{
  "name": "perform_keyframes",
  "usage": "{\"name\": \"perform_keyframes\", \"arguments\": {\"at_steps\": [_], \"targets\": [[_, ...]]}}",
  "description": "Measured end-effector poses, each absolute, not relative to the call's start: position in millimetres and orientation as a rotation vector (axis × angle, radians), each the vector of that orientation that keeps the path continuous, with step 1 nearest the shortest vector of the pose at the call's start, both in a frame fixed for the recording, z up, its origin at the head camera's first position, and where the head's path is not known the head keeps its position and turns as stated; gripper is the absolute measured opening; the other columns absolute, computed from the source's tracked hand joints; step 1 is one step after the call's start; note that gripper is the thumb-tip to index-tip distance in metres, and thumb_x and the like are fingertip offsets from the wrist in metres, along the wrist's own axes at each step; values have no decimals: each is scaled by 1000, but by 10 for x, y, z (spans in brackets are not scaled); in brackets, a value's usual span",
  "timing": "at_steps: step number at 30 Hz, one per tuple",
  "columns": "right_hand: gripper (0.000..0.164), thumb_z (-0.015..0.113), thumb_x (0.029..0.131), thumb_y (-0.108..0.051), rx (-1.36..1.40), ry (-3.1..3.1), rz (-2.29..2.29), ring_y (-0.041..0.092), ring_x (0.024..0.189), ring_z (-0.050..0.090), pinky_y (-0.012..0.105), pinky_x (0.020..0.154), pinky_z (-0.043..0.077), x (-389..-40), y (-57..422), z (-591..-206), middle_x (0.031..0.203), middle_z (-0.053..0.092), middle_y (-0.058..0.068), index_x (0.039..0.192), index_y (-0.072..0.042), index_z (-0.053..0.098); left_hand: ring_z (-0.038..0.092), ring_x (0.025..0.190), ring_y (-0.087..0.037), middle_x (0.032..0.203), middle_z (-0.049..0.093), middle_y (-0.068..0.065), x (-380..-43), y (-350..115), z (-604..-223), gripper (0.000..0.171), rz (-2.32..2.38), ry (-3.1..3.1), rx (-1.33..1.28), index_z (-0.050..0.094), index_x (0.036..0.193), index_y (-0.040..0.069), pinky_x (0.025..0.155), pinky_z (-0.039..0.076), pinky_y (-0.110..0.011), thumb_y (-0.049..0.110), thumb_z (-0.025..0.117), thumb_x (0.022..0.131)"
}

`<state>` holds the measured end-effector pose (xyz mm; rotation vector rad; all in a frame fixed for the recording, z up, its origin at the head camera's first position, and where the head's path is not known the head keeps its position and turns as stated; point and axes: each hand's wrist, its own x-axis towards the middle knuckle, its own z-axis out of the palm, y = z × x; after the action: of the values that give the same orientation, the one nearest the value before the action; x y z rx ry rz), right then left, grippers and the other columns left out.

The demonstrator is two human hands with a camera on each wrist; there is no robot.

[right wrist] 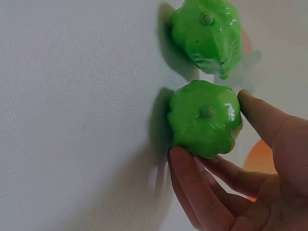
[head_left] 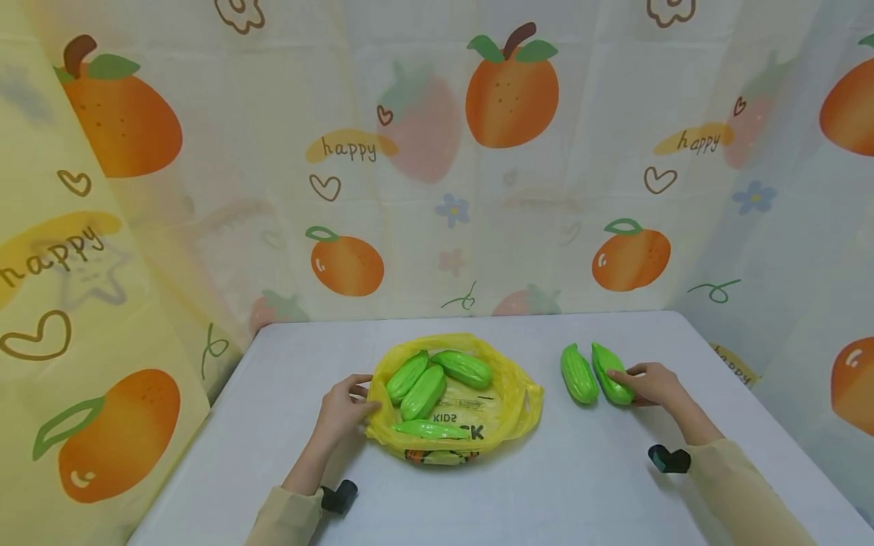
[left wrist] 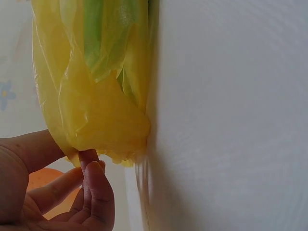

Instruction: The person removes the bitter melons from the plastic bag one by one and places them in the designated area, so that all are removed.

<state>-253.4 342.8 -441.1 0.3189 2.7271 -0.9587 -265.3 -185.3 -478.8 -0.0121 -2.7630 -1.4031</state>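
Observation:
My left hand (head_left: pixel 344 407) is at the left side of a yellow plastic bag (head_left: pixel 522 402), pinching its edge between thumb and fingers (left wrist: pixel 100 192). Inside the bag, which lies with its mouth spread, are several glossy green bitter melons (head_left: pixel 423 392). On the right of the table, two more bitter melons lie side by side. My right hand (head_left: pixel 652 384) grips the right one (head_left: pixel 612 374), thumb on its upper side and fingers (right wrist: pixel 202 192) at its lower side near the table. The left one (head_left: pixel 579 374) lies just beside it, untouched.
A white-covered table (head_left: pixel 546 485) carries everything. Printed fabric with oranges hangs as a back wall (head_left: pixel 423 227), with more fabric at both sides. A dark wrist device (head_left: pixel 339 497) sits on the left wrist, another (head_left: pixel 669 459) on the right.

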Motion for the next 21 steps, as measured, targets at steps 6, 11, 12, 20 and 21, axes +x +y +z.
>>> {"name": "perform_keyframes", "arguments": {"at_steps": [6,11,12,20,21], "targets": [[87,56,88,-55,329,2719,-966,16,73,63,29,67,55,-2539,3423,-4423,116,52,36,128,20,39,64,80,-20,100,64,-15,-2659,-1851,-4797,50,-1395,-2766,-13,60,123,5,65,55,-32,10,75,76],[88,56,87,-56,328,2714,-982,17,73,64,30,67,55,-2538,3423,-4435,118,50,38,128,21,39,65,81,-20,100,64,-14,-2662,-1841,-4795,50,-1380,-2778,-6,60,123,6,66,55,-32,11,75,76],[88,56,88,-55,324,2714,-985,17,74,64,31,67,56,-2536,3421,-4433,119,49,38,128,21,39,65,81,-20,100,64,-14,-2664,-1840,-4796,50,-1379,-2780,-4,60,124,6,66,55,-32,11,75,76],[86,55,89,-54,338,2699,-995,20,77,65,32,69,56,-2537,3417,-4412,123,46,40,129,21,38,64,81,-19,100,64,-14,-2673,-1842,-4801,51,-1394,-2777,6,60,124,6,66,55,-31,10,76,76],[87,55,89,-54,341,2697,-992,20,77,65,32,69,56,-2538,3419,-4408,123,45,40,129,21,38,64,80,-19,100,64,-14,-2673,-1843,-4799,51,-1397,-2774,6,60,124,6,66,54,-31,10,76,76]]}}
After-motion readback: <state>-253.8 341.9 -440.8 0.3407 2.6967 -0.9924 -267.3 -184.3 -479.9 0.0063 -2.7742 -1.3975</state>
